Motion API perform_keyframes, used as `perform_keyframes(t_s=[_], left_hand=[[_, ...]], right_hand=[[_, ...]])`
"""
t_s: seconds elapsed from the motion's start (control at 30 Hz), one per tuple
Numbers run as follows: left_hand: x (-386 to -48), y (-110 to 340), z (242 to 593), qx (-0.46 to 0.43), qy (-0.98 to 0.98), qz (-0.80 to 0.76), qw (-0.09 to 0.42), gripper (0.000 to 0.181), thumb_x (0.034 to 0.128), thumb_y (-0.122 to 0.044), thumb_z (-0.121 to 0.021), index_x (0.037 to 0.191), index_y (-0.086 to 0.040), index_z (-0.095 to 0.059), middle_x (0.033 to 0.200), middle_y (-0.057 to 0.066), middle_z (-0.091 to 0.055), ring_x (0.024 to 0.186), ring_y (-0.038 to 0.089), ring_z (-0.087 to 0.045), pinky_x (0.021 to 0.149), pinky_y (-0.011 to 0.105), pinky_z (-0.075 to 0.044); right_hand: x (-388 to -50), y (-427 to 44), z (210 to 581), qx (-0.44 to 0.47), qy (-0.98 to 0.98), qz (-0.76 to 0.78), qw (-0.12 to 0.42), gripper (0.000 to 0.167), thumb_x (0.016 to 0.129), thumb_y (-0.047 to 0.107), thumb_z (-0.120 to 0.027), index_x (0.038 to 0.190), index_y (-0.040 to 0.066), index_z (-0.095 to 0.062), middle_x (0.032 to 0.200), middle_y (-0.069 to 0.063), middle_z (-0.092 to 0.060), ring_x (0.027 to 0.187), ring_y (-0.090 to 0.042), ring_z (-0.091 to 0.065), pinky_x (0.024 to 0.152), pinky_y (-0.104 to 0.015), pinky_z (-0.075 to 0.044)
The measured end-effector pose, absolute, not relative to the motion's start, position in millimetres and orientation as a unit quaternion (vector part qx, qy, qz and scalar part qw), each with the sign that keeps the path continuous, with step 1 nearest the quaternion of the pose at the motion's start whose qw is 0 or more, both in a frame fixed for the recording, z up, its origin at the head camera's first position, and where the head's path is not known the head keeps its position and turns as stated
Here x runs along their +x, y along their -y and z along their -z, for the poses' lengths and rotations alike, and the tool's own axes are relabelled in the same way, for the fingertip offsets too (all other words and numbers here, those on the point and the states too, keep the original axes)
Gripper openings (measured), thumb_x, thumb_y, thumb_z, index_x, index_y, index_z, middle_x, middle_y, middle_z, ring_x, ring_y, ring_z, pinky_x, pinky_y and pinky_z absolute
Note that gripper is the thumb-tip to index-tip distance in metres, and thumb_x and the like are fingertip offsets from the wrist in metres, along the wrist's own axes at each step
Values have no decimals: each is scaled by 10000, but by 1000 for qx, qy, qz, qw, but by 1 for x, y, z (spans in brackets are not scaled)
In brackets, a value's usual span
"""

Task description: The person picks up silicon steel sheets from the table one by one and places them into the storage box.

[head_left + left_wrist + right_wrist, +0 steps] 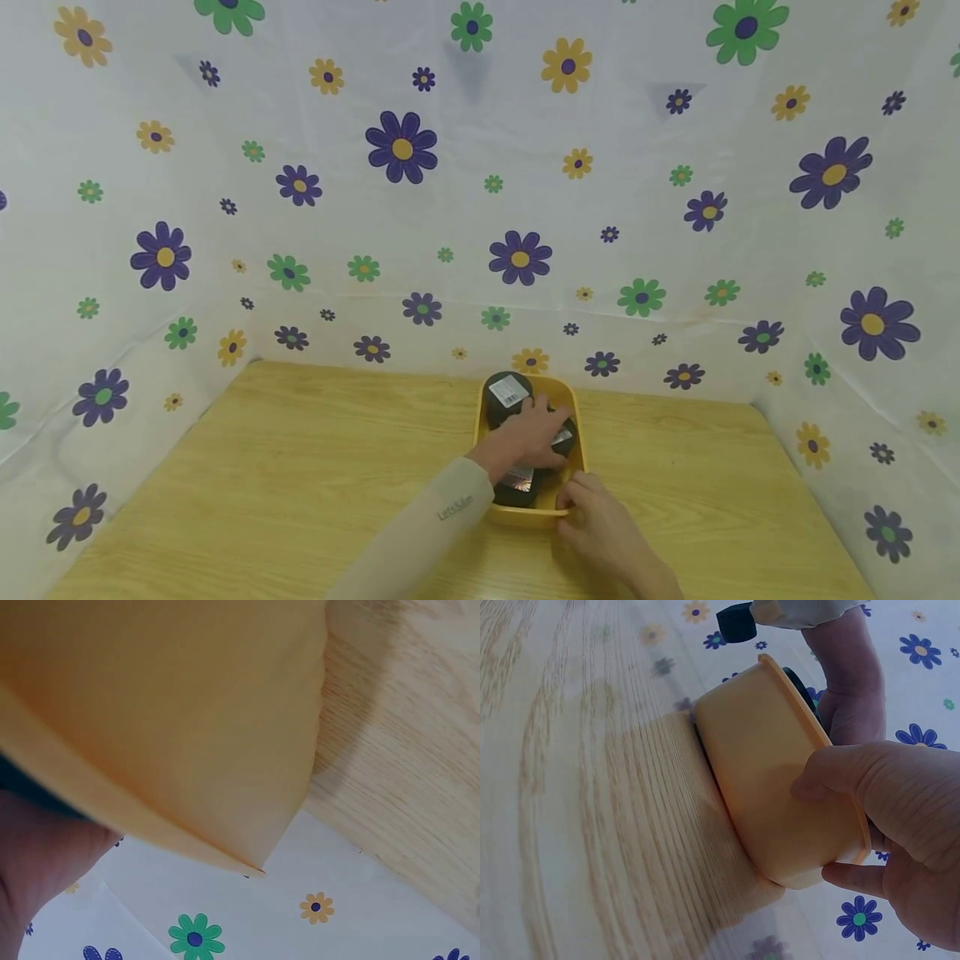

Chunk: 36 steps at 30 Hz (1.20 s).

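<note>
A yellow plastic bin stands on the wooden table and holds several dark round containers. One dark container with a white barcode label sits at the bin's far left; another with a shiny label lies near the front. My left hand reaches over the left rim, its thumb and fingers spread around a labelled dark container at the right side. Its fingertips are partly hidden. My right hand grips the bin's near right corner, thumb on the outer wall and other fingers over the rim.
The wooden table extends on both sides of the bin. A white flowered sheet hangs behind it, close to the bin's far end, and along the left and right sides. A small black device is at the left sleeve.
</note>
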State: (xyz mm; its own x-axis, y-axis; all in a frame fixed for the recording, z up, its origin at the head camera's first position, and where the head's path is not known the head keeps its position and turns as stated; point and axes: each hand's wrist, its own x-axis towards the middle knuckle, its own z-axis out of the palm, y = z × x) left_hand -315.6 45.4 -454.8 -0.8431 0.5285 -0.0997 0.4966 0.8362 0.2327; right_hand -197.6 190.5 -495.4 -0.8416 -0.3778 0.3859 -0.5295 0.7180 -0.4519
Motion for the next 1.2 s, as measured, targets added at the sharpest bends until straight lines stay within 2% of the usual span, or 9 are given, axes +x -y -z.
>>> perform_keyframes(t_s=[0.23,0.6,0.83,1.07,1.2], left_hand=[[-320,-42,458,277,-951,-111,81,763,814,-424,-791,1454,-241,-417,1393,135,-413,1230,312,-428,891,429,-520],[-321,-35,459,293,-945,-111,93,742,863,-420,-732,1494,-267,-371,1421,127,-381,1290,305,-393,991,421,-475],[-321,-33,459,301,-943,-113,91,722,874,-401,-718,1492,-251,-376,1426,126,-385,1295,302,-392,1004,414,-466],[-318,-28,454,297,-942,-119,101,734,878,-425,-722,1503,-266,-372,1484,110,-365,1383,317,-355,1035,440,-454],[-316,-24,450,297,-942,-131,90,699,902,-444,-691,1502,-253,-386,1513,102,-355,1400,313,-351,1040,448,-453]], right_hand=[[-198,-191,495,247,917,-285,129,273,697,7,-752,805,190,-582,849,155,-463,815,-29,-443,711,-253,-472],[-197,-190,496,242,920,-283,125,269,700,14,-760,806,188,-584,854,158,-465,816,-33,-448,709,-250,-476],[-197,-189,496,249,917,-282,134,278,699,9,-769,800,184,-578,843,155,-461,809,-31,-435,698,-245,-469],[-198,-188,497,250,917,-275,147,276,675,6,-758,791,183,-580,834,146,-465,808,-37,-447,709,-259,-474],[-198,-189,498,246,917,-280,145,277,679,8,-756,791,189,-578,840,149,-466,819,-37,-461,729,-269,-483]])
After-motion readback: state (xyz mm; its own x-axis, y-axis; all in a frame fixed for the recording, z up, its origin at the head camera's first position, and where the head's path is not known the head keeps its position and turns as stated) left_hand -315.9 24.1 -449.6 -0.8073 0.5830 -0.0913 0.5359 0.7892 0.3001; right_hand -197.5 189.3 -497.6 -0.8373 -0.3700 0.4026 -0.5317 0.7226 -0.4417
